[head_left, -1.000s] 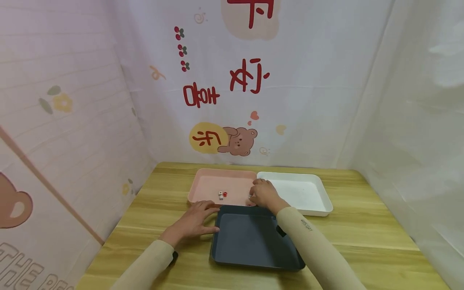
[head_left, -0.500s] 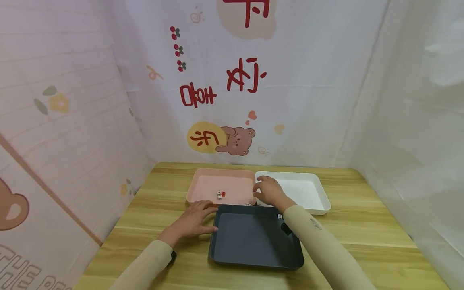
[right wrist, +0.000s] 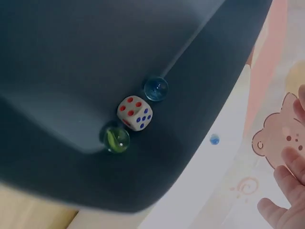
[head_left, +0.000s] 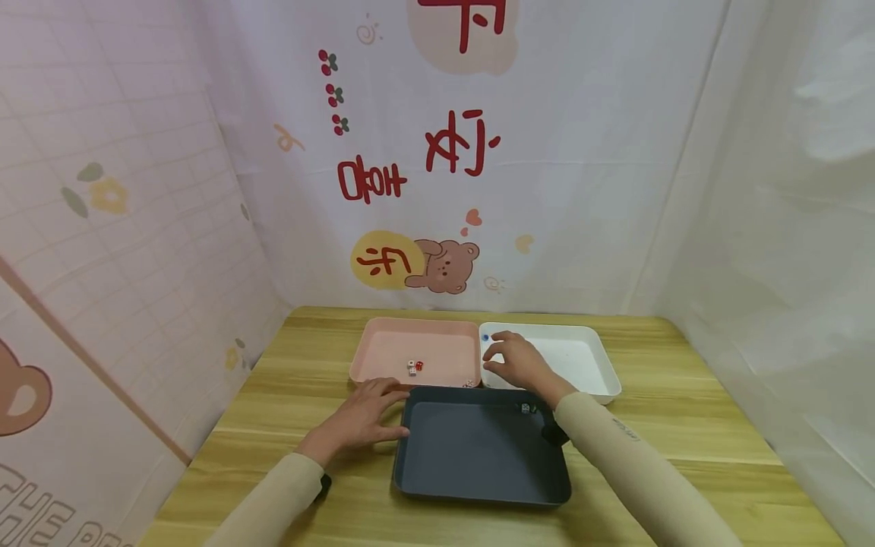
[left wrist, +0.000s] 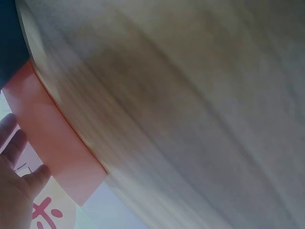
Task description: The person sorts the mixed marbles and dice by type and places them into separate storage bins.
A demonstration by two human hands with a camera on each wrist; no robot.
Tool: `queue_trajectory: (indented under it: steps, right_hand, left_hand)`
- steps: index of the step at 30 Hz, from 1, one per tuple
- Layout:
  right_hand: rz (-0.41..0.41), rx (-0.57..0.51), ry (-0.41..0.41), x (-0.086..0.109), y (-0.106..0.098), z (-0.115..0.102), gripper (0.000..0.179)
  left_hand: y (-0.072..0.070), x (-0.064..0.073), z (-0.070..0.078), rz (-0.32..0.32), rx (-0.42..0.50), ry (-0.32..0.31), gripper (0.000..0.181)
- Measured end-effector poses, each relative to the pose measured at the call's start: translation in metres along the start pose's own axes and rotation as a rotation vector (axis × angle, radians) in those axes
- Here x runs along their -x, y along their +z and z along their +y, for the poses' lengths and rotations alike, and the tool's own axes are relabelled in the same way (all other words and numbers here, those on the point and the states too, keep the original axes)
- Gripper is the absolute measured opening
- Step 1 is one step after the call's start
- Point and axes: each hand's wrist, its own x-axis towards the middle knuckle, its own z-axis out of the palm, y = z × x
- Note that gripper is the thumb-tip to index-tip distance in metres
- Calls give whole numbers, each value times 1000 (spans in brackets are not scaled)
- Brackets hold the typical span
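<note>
My right hand [head_left: 516,361] is over the left part of the white tray [head_left: 601,365], fingers spread and holding nothing in the right wrist view. A blue marble [head_left: 485,337] lies near that tray's far left corner. My left hand [head_left: 362,418] rests by the left rim of the dark tray [head_left: 481,497], thumb and fingers apart. In the dark tray's far right corner sit a white die [right wrist: 135,113], a blue marble [right wrist: 156,88] and a green-yellow marble [right wrist: 117,140]. The pink tray [head_left: 390,342] holds white dice [head_left: 412,368] and a red die [head_left: 419,366].
More small dice [head_left: 469,384], partly hidden, lie in the pink tray's near right corner. The pink and white trays stand side by side behind the dark one on the wooden table [head_left: 683,425]. A printed cloth [head_left: 581,190] hangs behind the table.
My right hand has moved right, from the pink tray's right edge to over the white tray. A blue marble now shows in the white tray. The left hand stays put.
</note>
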Motion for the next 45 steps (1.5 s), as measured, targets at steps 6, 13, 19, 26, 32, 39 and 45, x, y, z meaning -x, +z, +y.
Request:
queue_trajectory:
  steps: [6,13,19,26,32,39,45]
  right_hand:
    - [14,14,-20,9,-3,10,13]
    - [3,6,-25,23,-3,19,12]
    - [14,11,-50,36,-5,25,10]
    - [-6,19,-56,52,-4,32,11]
    - [14,55,-81,61,4,37,10]
    - [48,114,-145,71,14,35,8]
    - [64,160,-94,77,22,31,9]
  left_hand:
    - [-1,0,0,1,3,5,74]
    - [-1,-1,1,7,-2,13,74]
    - [-1,-2,2,8,-7,16,73]
    - [0,-3,1,6,-5,8,73]
    - [0,-3,0,2,-13,11,75]
    - [0,-2,2,7,-15,16,74]
    - [1,-2,2,12,-15,22,74]
